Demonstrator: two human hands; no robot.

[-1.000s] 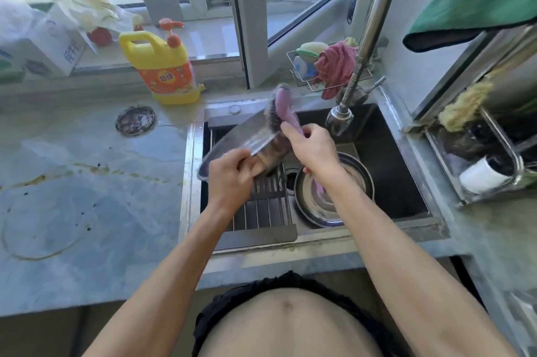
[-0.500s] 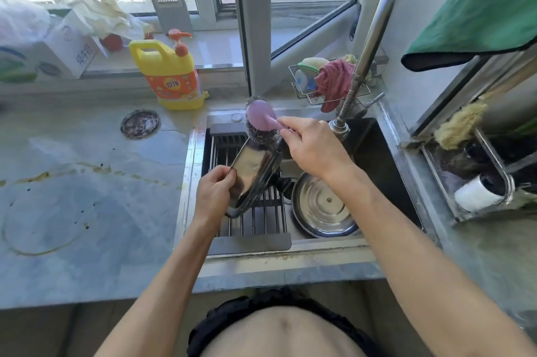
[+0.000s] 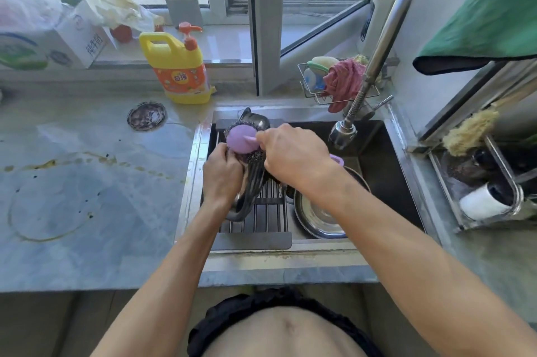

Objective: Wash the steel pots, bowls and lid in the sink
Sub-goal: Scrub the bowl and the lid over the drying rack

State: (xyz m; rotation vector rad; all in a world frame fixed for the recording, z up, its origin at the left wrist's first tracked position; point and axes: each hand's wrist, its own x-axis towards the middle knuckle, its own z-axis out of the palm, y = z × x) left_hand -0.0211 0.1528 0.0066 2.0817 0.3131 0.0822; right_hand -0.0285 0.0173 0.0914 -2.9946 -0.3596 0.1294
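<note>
My left hand [image 3: 222, 175] grips a steel pot [image 3: 247, 194], held on edge and nearly upright over the drain rack [image 3: 261, 223] in the left half of the black sink [image 3: 374, 159]. My right hand [image 3: 293, 154] holds a purple-handled steel-wool scrubber [image 3: 242, 141] and presses its wire pad against the pot's upper part. A steel bowl [image 3: 316, 217] lies on the sink floor under my right forearm, partly hidden. The faucet head [image 3: 343, 134] hangs over the right half of the sink; no water stream is visible.
A yellow detergent bottle [image 3: 180, 69] stands behind the sink's left corner. A wire caddy [image 3: 312, 89] with sponges and a red cloth sits behind the faucet. A round strainer [image 3: 146, 115] lies on the stained counter [image 3: 87, 182]. A dish rack [image 3: 488, 191] stands at the right.
The pot has turned from a flat tilt to nearly upright on edge. My right hand has shifted the scrubber left over the pot's top. The camera view has tilted upward.
</note>
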